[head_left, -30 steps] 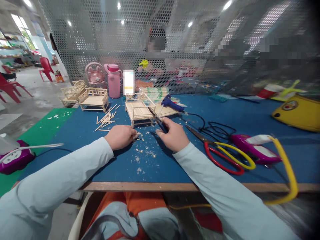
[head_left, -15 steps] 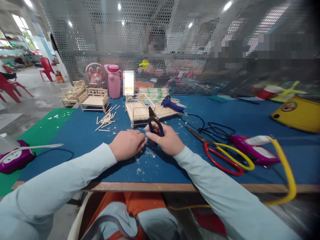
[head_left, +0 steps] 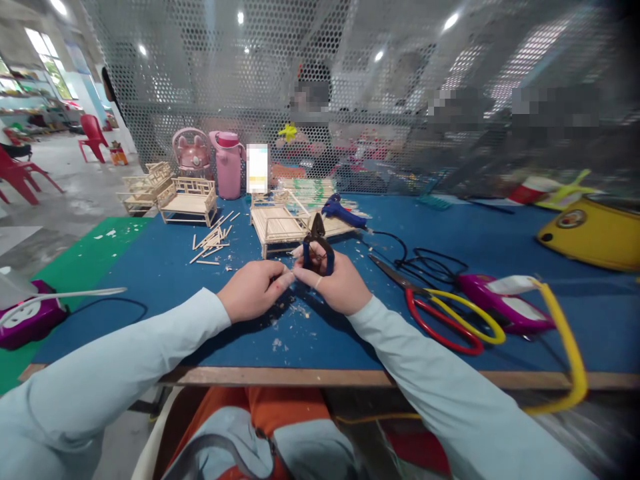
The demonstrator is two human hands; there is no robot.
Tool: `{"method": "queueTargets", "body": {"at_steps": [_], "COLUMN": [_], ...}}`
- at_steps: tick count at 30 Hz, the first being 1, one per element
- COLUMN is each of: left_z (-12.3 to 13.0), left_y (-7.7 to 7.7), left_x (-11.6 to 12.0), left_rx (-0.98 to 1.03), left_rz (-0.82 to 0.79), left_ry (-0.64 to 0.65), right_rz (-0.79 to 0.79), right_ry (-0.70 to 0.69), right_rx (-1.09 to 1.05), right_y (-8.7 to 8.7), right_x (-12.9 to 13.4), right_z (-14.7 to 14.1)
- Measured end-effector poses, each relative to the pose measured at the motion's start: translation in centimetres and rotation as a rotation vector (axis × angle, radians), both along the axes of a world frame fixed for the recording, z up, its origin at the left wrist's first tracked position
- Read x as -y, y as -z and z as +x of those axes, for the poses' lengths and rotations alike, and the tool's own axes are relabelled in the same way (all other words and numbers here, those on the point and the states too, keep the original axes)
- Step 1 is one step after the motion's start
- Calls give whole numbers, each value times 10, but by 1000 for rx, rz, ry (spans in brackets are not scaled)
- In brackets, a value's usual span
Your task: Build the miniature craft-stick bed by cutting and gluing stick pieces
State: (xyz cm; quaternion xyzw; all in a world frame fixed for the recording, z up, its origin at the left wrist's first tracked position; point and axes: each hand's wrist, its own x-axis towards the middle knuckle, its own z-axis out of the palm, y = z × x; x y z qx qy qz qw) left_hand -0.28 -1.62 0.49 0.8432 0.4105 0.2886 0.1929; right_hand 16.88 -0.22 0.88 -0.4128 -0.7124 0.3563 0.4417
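Observation:
My right hand (head_left: 340,283) is closed round dark-handled pliers (head_left: 318,243), whose jaws point up and away from me. My left hand (head_left: 257,288) is closed, its thumb and forefinger pinched together at the right hand's fingertips; whatever lies between them is too small to make out. Just beyond the hands stands a small bed-like frame of thin wooden sticks (head_left: 277,223). A blue glue gun (head_left: 344,212) lies behind the pliers. To the left of the frame is a pile of short sticks (head_left: 213,241).
Red-and-yellow-handled scissors (head_left: 450,313) and a purple power strip (head_left: 505,307) lie to the right. Two more stick models (head_left: 187,200) stand at the back left, near a pink bottle (head_left: 229,167). A yellow bag (head_left: 595,233) sits far right. Behind the mesh is a person.
The pliers have turned more upright and shifted slightly right in my right hand. My left hand has rotated, so its thumb and forefinger now show pinched.

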Motion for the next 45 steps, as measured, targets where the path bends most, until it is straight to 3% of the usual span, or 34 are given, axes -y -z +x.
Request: {"method": "queueTargets", "body": {"at_steps": [3,7,10,25,45], "left_z": [0,-2,-2,0,2], "left_y": [0,-3,-4,0,3], "left_x": [-2,-5,-6,-7,-6], "left_rx": [92,359,454,486,463], "left_rz": [-13,41,62,46,25], "left_ry": [-21,-181,-250,-255,-222], "right_rz": [55,135,160,203,239], "right_ry": [17,106,109,29,58], "right_rx": [28,243,376,443,485], "right_y": [1,4,5,4,3], "right_x": [-1,-4,-5,-4,-2], "right_z": [1,6,9,11,11]}}
